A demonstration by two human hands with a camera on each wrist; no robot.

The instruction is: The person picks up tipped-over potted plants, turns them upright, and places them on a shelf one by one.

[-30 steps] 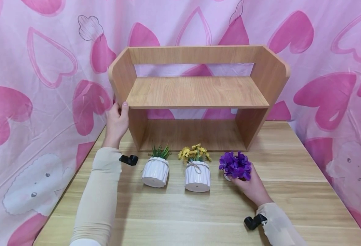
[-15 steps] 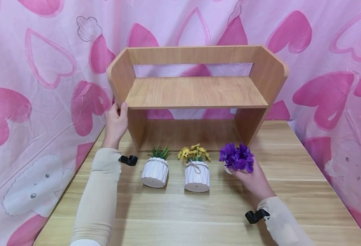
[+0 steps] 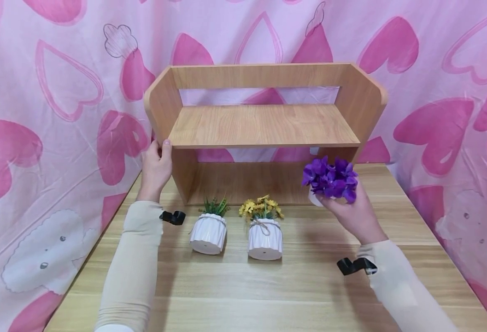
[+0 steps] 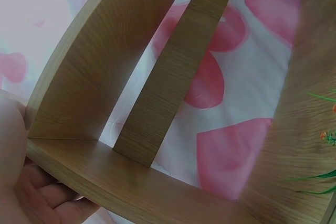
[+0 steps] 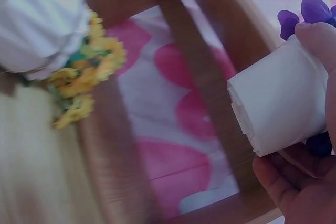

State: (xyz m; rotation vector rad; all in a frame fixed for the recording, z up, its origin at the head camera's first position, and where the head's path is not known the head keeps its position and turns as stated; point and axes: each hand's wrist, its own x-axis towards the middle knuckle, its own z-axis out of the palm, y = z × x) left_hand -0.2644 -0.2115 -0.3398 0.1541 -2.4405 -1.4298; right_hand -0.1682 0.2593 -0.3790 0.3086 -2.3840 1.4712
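Note:
My left hand grips the left side panel of a two-tier wooden shelf, thumb in front at the upper board's height. In the left wrist view its fingers curl behind the panel. My right hand holds a white pot with purple flowers, raised off the table in front of the shelf's lower right side. The right wrist view shows thumb and fingers around that pot. Between the hands stand a white pot with green grass and a white pot with yellow flowers.
The shelf stands on a light wooden table, its back near a pink heart-patterned curtain. Curtain also hangs along the left and right table edges. Black wrist mounts stick out from both sleeves.
My right hand has lifted the purple flower pot and carried it forward, slightly right, toward the shelf. My left hand keeps its grip on the side panel; the other two pots have not moved.

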